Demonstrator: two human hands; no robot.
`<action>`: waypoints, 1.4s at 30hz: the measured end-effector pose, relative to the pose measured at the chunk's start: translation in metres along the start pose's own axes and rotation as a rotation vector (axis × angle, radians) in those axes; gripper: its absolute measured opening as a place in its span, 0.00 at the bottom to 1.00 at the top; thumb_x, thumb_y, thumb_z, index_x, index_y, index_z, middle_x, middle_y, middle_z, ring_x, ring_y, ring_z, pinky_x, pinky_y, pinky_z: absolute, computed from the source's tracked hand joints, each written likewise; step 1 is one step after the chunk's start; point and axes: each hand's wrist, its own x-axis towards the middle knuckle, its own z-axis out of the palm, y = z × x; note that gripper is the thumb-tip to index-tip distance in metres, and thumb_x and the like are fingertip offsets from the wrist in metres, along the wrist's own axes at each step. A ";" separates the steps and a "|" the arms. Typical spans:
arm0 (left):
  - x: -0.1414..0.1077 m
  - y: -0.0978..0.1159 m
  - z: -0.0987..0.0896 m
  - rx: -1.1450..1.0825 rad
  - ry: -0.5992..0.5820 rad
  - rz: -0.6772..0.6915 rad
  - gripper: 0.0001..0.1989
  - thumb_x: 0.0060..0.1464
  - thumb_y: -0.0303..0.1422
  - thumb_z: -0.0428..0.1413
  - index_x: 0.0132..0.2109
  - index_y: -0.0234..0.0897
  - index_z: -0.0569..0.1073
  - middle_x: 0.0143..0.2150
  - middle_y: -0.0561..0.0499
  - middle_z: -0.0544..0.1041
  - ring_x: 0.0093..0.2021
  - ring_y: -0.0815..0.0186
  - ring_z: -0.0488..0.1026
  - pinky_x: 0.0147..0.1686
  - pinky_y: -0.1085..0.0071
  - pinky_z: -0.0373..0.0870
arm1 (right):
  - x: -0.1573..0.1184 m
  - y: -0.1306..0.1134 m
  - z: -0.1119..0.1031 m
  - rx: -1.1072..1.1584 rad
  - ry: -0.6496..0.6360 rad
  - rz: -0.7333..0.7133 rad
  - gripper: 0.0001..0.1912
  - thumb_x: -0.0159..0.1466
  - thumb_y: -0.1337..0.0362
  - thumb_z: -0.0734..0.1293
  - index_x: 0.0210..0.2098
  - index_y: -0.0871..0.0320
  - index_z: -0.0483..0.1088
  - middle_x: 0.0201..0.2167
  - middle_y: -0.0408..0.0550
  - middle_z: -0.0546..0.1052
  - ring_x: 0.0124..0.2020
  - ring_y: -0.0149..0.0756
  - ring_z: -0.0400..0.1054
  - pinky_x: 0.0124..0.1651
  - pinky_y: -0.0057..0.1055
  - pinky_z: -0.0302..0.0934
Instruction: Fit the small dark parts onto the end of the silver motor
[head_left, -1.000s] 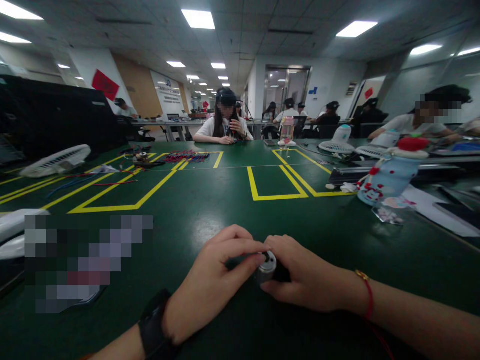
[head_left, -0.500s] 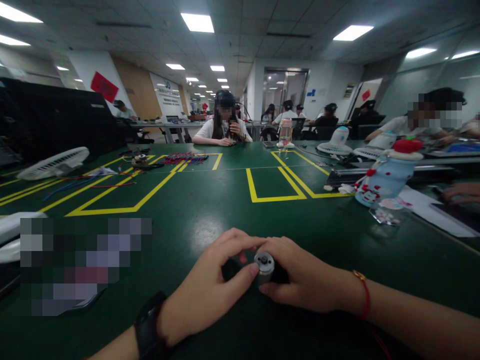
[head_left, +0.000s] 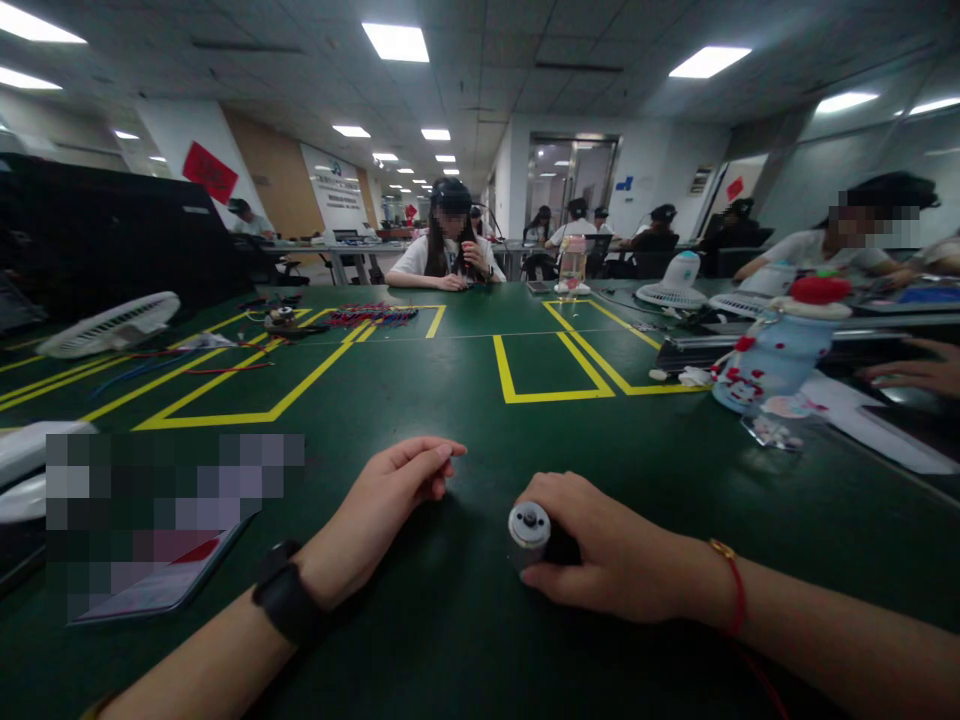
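Note:
A small silver cylindrical motor (head_left: 529, 535) stands upright on the green table, its round end with a dark centre facing up. Thumb and fingers of my right hand (head_left: 600, 545) are wrapped around it from the right. To its left and a little farther off, my left hand (head_left: 401, 490) hovers with the thumb pressed to the curled fingers. Whatever it may pinch is too small or hidden to make out. A dark band sits on my left wrist, a red cord on the right.
Red and blue wires (head_left: 371, 316) lie in a pile at the far left, near yellow tape (head_left: 225, 420). A blue bottle (head_left: 780, 350) stands at the right beside a small clear packet (head_left: 772, 432). White fans (head_left: 112, 325) rest around the edges. A person (head_left: 450, 245) sits opposite.
My left hand has moved away from the motor, to the left, and its thumb and fingers have closed together. My right hand stays around the motor.

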 end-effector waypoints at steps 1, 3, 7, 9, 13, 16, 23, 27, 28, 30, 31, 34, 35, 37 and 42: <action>0.000 0.000 0.000 0.003 -0.003 -0.002 0.11 0.59 0.37 0.57 0.44 0.35 0.77 0.32 0.53 0.71 0.30 0.69 0.65 0.33 0.73 0.62 | 0.000 0.000 0.000 -0.001 -0.001 0.001 0.14 0.58 0.62 0.70 0.42 0.56 0.66 0.40 0.47 0.71 0.39 0.39 0.63 0.44 0.36 0.56; -0.001 0.001 0.001 0.018 -0.004 -0.003 0.11 0.58 0.37 0.57 0.44 0.35 0.78 0.32 0.53 0.71 0.31 0.69 0.66 0.33 0.73 0.62 | 0.000 -0.001 0.000 0.000 -0.001 0.000 0.14 0.58 0.62 0.70 0.42 0.56 0.66 0.40 0.47 0.71 0.39 0.39 0.63 0.43 0.36 0.57; -0.002 0.005 0.004 0.095 0.007 0.001 0.12 0.58 0.38 0.57 0.43 0.35 0.78 0.30 0.53 0.71 0.30 0.68 0.66 0.32 0.72 0.61 | 0.000 -0.001 -0.001 0.007 0.003 -0.006 0.14 0.58 0.62 0.70 0.42 0.57 0.66 0.40 0.47 0.72 0.39 0.38 0.63 0.43 0.36 0.57; -0.003 0.007 0.007 0.192 -0.003 0.016 0.12 0.58 0.39 0.57 0.42 0.36 0.79 0.29 0.54 0.71 0.30 0.67 0.66 0.32 0.72 0.61 | 0.000 0.000 0.000 0.005 0.008 -0.008 0.15 0.58 0.62 0.70 0.43 0.57 0.66 0.40 0.47 0.72 0.38 0.38 0.63 0.43 0.36 0.57; -0.008 0.012 0.011 0.367 -0.096 0.055 0.11 0.58 0.39 0.56 0.42 0.40 0.79 0.33 0.53 0.75 0.34 0.64 0.69 0.35 0.70 0.62 | 0.000 0.001 0.001 0.003 0.009 -0.019 0.15 0.58 0.63 0.70 0.43 0.57 0.66 0.41 0.47 0.71 0.39 0.38 0.63 0.43 0.36 0.56; -0.013 0.015 0.013 0.418 -0.215 0.125 0.10 0.61 0.37 0.54 0.44 0.42 0.79 0.41 0.51 0.77 0.43 0.60 0.72 0.43 0.67 0.64 | 0.000 0.003 0.002 0.002 0.009 -0.017 0.15 0.58 0.62 0.70 0.43 0.56 0.66 0.41 0.47 0.71 0.39 0.38 0.63 0.44 0.36 0.56; -0.023 0.022 0.022 0.470 -0.428 0.306 0.13 0.65 0.32 0.50 0.50 0.47 0.77 0.49 0.51 0.73 0.52 0.62 0.70 0.55 0.65 0.62 | 0.001 0.004 0.003 -0.045 0.000 -0.012 0.15 0.58 0.61 0.70 0.42 0.58 0.65 0.39 0.47 0.70 0.37 0.38 0.61 0.40 0.36 0.55; -0.026 0.021 0.026 0.476 -0.452 0.323 0.13 0.65 0.31 0.51 0.52 0.48 0.76 0.49 0.51 0.72 0.51 0.62 0.70 0.55 0.65 0.63 | 0.001 0.004 0.004 -0.049 -0.005 -0.018 0.15 0.59 0.61 0.69 0.43 0.58 0.65 0.40 0.48 0.70 0.38 0.39 0.61 0.42 0.36 0.55; -0.026 0.021 0.027 0.478 -0.447 0.330 0.13 0.65 0.31 0.51 0.52 0.47 0.76 0.49 0.51 0.72 0.51 0.63 0.70 0.55 0.65 0.63 | 0.001 0.004 0.005 -0.049 -0.006 -0.019 0.15 0.59 0.61 0.69 0.43 0.58 0.65 0.40 0.48 0.70 0.38 0.39 0.61 0.42 0.36 0.55; -0.026 0.020 0.028 0.487 -0.427 0.338 0.12 0.65 0.32 0.52 0.51 0.47 0.77 0.48 0.51 0.72 0.51 0.62 0.70 0.54 0.65 0.64 | 0.001 0.005 0.006 -0.050 -0.003 -0.020 0.15 0.58 0.61 0.70 0.42 0.58 0.65 0.39 0.47 0.70 0.38 0.39 0.61 0.42 0.36 0.55; -0.026 0.020 0.029 0.490 -0.411 0.342 0.11 0.64 0.32 0.53 0.50 0.46 0.78 0.48 0.50 0.73 0.50 0.62 0.70 0.53 0.65 0.65 | 0.001 0.005 0.007 -0.050 -0.001 -0.020 0.15 0.58 0.61 0.70 0.42 0.58 0.65 0.39 0.47 0.69 0.38 0.39 0.61 0.42 0.36 0.55; -0.025 0.019 0.033 0.485 -0.355 0.359 0.08 0.62 0.32 0.56 0.45 0.43 0.79 0.46 0.50 0.73 0.48 0.62 0.71 0.51 0.65 0.66 | 0.001 0.005 0.008 -0.055 0.012 -0.024 0.15 0.58 0.62 0.70 0.42 0.58 0.65 0.39 0.47 0.69 0.37 0.39 0.61 0.41 0.36 0.55; -0.025 0.018 0.035 0.479 -0.337 0.367 0.07 0.61 0.32 0.57 0.44 0.43 0.80 0.45 0.50 0.74 0.47 0.62 0.71 0.50 0.65 0.66 | 0.001 0.005 0.008 -0.058 0.016 -0.027 0.15 0.58 0.62 0.70 0.42 0.58 0.65 0.39 0.47 0.69 0.37 0.38 0.61 0.41 0.36 0.54; -0.025 0.018 0.037 0.470 -0.303 0.374 0.06 0.60 0.32 0.58 0.42 0.42 0.80 0.43 0.50 0.74 0.46 0.62 0.72 0.48 0.65 0.67 | 0.002 0.004 0.008 -0.066 0.019 -0.034 0.14 0.58 0.62 0.70 0.41 0.58 0.65 0.38 0.47 0.69 0.37 0.38 0.61 0.41 0.36 0.54; -0.025 0.017 0.039 0.448 -0.249 0.365 0.06 0.59 0.33 0.58 0.38 0.41 0.81 0.41 0.50 0.73 0.42 0.63 0.72 0.45 0.66 0.66 | 0.003 0.003 0.008 -0.087 0.019 -0.029 0.13 0.59 0.61 0.70 0.40 0.58 0.65 0.38 0.47 0.69 0.37 0.38 0.61 0.41 0.35 0.54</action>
